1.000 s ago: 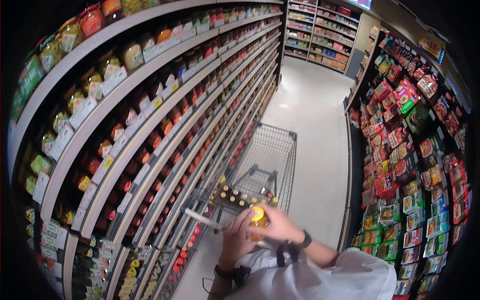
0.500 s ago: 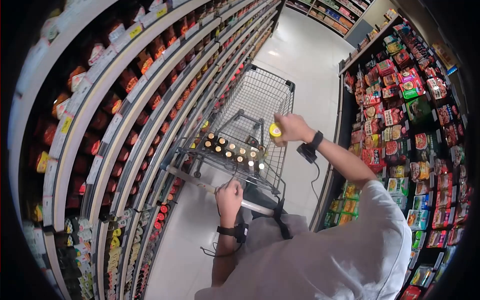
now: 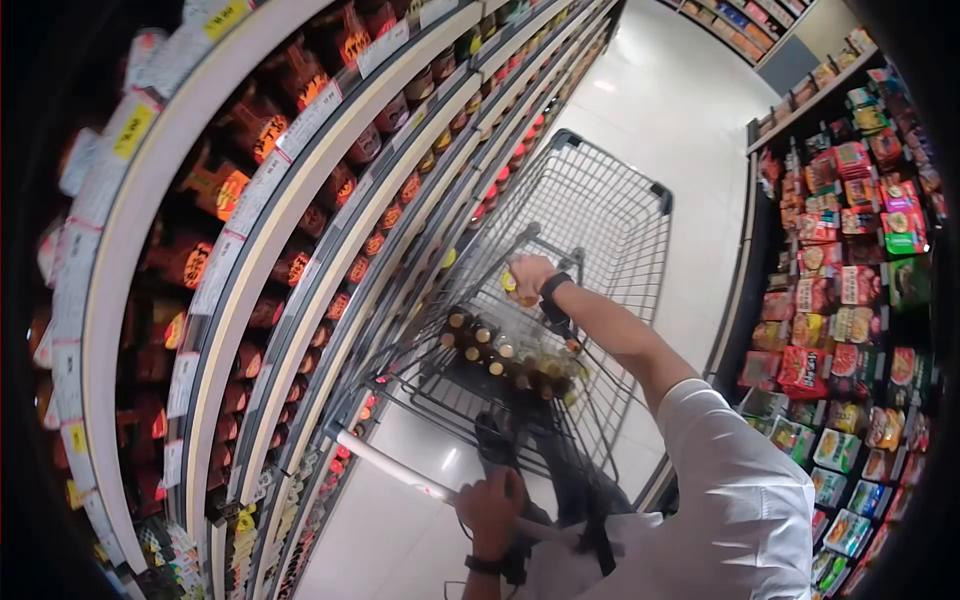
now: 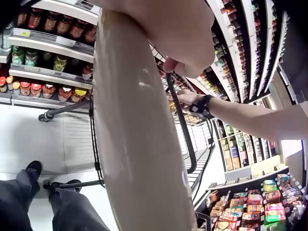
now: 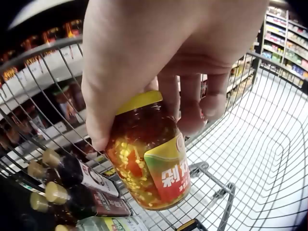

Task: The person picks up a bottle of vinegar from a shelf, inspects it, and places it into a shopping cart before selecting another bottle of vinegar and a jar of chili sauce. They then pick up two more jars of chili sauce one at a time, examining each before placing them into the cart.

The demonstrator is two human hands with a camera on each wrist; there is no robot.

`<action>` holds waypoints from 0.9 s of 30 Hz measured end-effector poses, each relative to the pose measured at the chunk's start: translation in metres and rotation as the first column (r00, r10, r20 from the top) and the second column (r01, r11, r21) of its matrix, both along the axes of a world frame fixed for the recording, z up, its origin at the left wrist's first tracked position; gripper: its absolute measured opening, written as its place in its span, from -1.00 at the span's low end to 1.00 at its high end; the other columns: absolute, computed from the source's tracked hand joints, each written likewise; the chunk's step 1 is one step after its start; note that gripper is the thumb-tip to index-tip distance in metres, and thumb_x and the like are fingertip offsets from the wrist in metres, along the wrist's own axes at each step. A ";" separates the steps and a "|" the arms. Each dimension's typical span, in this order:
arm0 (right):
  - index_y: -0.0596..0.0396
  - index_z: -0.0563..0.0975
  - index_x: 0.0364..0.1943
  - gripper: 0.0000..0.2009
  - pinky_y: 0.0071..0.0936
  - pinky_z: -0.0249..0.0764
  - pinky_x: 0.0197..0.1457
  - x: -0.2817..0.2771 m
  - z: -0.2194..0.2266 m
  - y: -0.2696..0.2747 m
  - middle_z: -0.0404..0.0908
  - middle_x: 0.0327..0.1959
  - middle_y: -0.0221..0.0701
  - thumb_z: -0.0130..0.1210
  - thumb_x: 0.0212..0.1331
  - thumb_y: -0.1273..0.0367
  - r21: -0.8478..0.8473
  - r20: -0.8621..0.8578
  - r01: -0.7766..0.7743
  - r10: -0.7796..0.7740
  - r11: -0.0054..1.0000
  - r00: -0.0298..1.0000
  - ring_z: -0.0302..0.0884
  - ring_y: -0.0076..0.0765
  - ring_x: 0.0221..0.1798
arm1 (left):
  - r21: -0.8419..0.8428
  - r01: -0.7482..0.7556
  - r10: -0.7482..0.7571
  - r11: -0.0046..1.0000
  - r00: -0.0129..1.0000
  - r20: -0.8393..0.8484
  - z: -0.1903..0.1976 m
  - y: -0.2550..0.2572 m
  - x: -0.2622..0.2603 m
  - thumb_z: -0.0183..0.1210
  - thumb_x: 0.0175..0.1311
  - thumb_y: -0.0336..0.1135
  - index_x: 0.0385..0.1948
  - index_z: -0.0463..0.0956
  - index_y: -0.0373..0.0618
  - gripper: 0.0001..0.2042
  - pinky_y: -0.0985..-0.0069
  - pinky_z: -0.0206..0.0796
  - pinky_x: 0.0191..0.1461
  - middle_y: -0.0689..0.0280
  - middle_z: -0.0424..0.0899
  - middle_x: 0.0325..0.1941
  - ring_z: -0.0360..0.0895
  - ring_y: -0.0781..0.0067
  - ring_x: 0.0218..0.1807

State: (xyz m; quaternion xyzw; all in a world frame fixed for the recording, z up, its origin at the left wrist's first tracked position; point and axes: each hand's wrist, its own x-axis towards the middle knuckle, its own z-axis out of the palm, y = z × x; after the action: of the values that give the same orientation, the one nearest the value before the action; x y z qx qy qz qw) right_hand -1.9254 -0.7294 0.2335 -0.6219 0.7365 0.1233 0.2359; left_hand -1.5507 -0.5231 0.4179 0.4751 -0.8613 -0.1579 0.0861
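Jar (image 5: 150,166) inside the cart (image 3: 657,195), gripped by the right hand (image 5: 175,48) while the left hand (image 3: 490,512) holds the handle (image 4: 137,125), could totally crack if those fingers (image 5: 169,94) slip and it hits the bottles (image 5: 79,175).

The jar (image 5: 148,164) has moved inward over the cart (image 3: 645,255).

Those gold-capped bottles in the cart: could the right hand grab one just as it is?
Probably not: the right hand is holding a jar. Otherwise the way looks free: the gold-capped bottles are nearby in the cart, with no wire visible in between.
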 end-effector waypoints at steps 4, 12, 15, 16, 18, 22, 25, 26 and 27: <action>0.09 0.27 0.42 -0.09 -0.14 0.61 0.02 0.019 -0.108 -0.020 0.69 -0.10 -0.17 0.43 -0.03 0.06 -0.016 -0.009 -0.197 0.197 0.980 0.980 0.68 -0.01 -0.03 | 0.093 0.058 -0.055 0.994 0.998 -0.042 0.000 -0.003 0.000 0.34 0.06 -0.17 -0.51 0.51 0.19 -0.85 0.29 0.20 -0.57 0.43 0.44 -0.76 0.46 0.30 -0.69; -0.01 0.28 0.43 -0.52 -0.05 0.63 -0.24 0.044 -0.180 -0.019 0.54 0.16 -0.12 -0.10 0.44 0.31 -0.094 0.089 -0.190 0.199 0.977 0.976 0.69 0.04 -0.20 | 0.062 0.011 -0.015 0.998 0.998 0.063 -0.018 0.008 0.001 0.34 0.03 -0.16 -0.49 0.57 0.25 -0.89 0.44 0.14 -0.59 0.51 0.49 -0.75 0.48 0.49 -0.69; -0.06 0.33 0.40 -0.52 -0.04 0.62 -0.04 0.046 -0.198 -0.012 0.39 0.35 -0.12 -0.07 0.39 0.36 -0.153 0.205 -0.127 0.157 0.980 0.966 0.67 0.09 -0.07 | 0.024 -0.003 0.003 1.000 1.000 -0.002 -0.009 0.001 -0.002 0.35 0.04 -0.18 -0.49 0.58 0.24 -0.90 0.47 0.13 -0.59 0.52 0.46 -0.75 0.47 0.50 -0.69; -0.09 0.34 0.39 -0.51 -0.05 0.60 0.04 0.048 -0.206 -0.006 0.38 0.37 -0.12 -0.06 0.36 0.39 -0.226 0.254 -0.081 0.139 0.971 0.957 0.65 0.11 -0.01 | 0.021 -0.001 0.001 1.000 1.000 -0.009 -0.008 0.003 -0.001 0.36 0.05 -0.19 -0.50 0.57 0.23 -0.89 0.47 0.15 -0.58 0.53 0.46 -0.74 0.46 0.50 -0.68; -0.14 0.33 0.40 -0.44 -0.07 0.55 0.20 0.045 -0.208 0.002 0.33 0.42 -0.10 -0.01 0.26 0.46 -0.296 0.366 0.082 0.033 0.952 0.930 0.57 0.17 0.15 | -0.009 -0.017 0.016 1.000 0.999 -0.034 -0.013 0.003 -0.001 0.36 0.07 -0.20 -0.51 0.56 0.21 -0.88 0.47 0.17 -0.56 0.54 0.45 -0.73 0.46 0.51 -0.66; -0.04 0.24 0.45 -0.24 -0.07 0.34 0.46 0.041 -0.170 0.035 0.27 0.46 0.01 0.21 0.06 0.48 -0.342 0.491 0.295 -0.098 0.892 0.866 0.30 0.20 0.44 | -0.032 0.010 -0.015 0.999 0.988 -0.156 -0.011 -0.001 0.000 0.38 0.01 -0.24 -0.52 0.58 0.15 -0.88 0.50 0.25 -0.56 0.56 0.55 -0.71 0.53 0.54 -0.64; 0.23 0.57 0.13 -0.54 -0.29 0.55 0.20 0.023 -0.103 0.065 0.69 0.03 -0.06 0.32 0.10 0.41 -0.178 0.688 0.526 -0.277 0.832 0.671 0.68 -0.08 0.07 | -0.052 -0.025 0.014 0.998 0.976 -0.215 -0.006 -0.001 0.001 0.35 0.08 -0.23 -0.54 0.56 0.15 -0.88 0.48 0.38 -0.50 0.53 0.58 -0.69 0.58 0.52 -0.60; 0.23 0.61 0.04 -0.64 -0.30 0.55 0.18 0.010 -0.102 0.080 0.73 -0.06 -0.10 0.29 0.12 0.45 -0.209 0.718 0.538 -0.245 0.817 0.651 0.69 -0.11 0.05 | -0.062 -0.007 -0.003 0.998 0.986 -0.167 -0.001 -0.001 0.004 0.32 0.12 -0.21 -0.56 0.52 0.13 -0.85 0.45 0.45 -0.46 0.50 0.56 -0.69 0.58 0.47 -0.59; 0.24 0.62 -0.01 -0.69 -0.30 0.55 0.18 0.004 -0.076 0.096 0.74 -0.08 -0.14 0.24 0.12 0.51 -0.176 0.742 0.571 -0.273 0.802 0.613 0.70 -0.14 0.05 | -0.073 -0.008 -0.003 0.997 0.990 -0.137 0.003 0.000 0.005 0.30 0.14 -0.18 -0.58 0.49 0.13 -0.82 0.44 0.43 -0.48 0.49 0.51 -0.70 0.57 0.44 -0.59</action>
State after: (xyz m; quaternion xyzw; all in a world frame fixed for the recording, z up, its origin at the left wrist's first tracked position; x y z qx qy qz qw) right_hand -1.9216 -0.6332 0.1579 -0.4596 0.7323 -0.3269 0.3815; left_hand -1.5462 -0.5235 0.4207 0.4607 -0.8580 -0.1586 0.1628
